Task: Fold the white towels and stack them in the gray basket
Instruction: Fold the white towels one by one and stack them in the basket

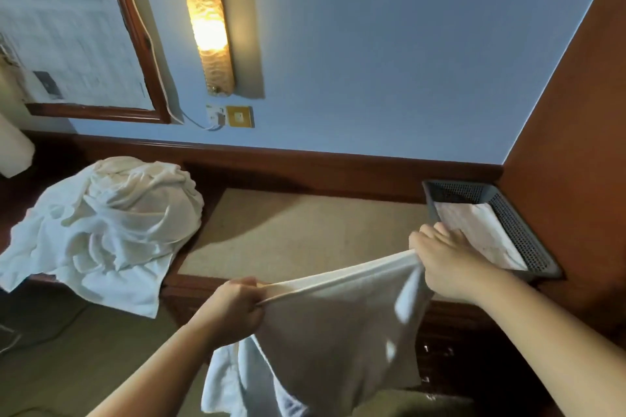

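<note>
From the head view, your left hand (233, 306) and right hand (443, 261) each pinch the towel (338, 322), its top edge stretched between them, the rest hanging. The gray basket (528, 234) lies just beyond your right hand; the unfolded pile (111, 223) sits left on the worktop (291, 230).

Blue wall (372, 44) with lit wall lamp (206, 17), wood-framed mirror (67, 27), dark wooden desk (305, 166).
</note>
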`<move>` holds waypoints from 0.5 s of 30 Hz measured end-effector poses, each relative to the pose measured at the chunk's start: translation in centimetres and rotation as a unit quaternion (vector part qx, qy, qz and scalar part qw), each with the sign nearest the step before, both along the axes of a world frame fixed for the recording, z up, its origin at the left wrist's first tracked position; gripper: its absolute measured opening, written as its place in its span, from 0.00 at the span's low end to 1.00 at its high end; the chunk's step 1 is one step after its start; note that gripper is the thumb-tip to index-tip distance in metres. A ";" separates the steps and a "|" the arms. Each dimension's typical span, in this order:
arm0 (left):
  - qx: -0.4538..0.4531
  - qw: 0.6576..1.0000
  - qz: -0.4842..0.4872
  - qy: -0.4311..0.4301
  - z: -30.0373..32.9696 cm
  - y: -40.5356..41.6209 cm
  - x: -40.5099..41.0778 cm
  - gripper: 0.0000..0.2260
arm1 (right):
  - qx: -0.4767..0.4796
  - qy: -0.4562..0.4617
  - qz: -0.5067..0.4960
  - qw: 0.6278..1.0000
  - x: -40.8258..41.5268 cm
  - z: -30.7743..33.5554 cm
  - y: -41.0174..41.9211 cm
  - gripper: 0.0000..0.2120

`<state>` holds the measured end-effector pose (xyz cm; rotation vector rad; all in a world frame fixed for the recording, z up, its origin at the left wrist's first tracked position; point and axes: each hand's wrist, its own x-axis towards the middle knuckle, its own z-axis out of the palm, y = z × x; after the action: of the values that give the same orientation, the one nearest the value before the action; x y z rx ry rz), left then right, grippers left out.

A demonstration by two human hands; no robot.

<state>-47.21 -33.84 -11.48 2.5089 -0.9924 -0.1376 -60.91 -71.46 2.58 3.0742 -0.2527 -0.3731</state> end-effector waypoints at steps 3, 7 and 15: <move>-0.007 0.998 0.039 -0.040 -3.4 1.1 -1.8 0.21 | -0.015 -0.017 0.046 0.999 -1.7 -1.6 2.1 0.09; -0.050 0.994 0.068 -0.064 -4.9 1.2 -3.4 0.13 | -0.022 -0.050 0.088 0.995 -2.5 -3.1 3.5 0.16; -0.099 0.984 0.141 -0.034 -4.1 0.3 -3.4 0.15 | -0.047 -0.141 0.120 0.982 -2.8 -3.7 2.3 0.09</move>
<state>-50.56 -33.49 -15.61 2.4507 -0.6294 0.1281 -63.67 -69.12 -1.14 3.0051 0.0937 0.0823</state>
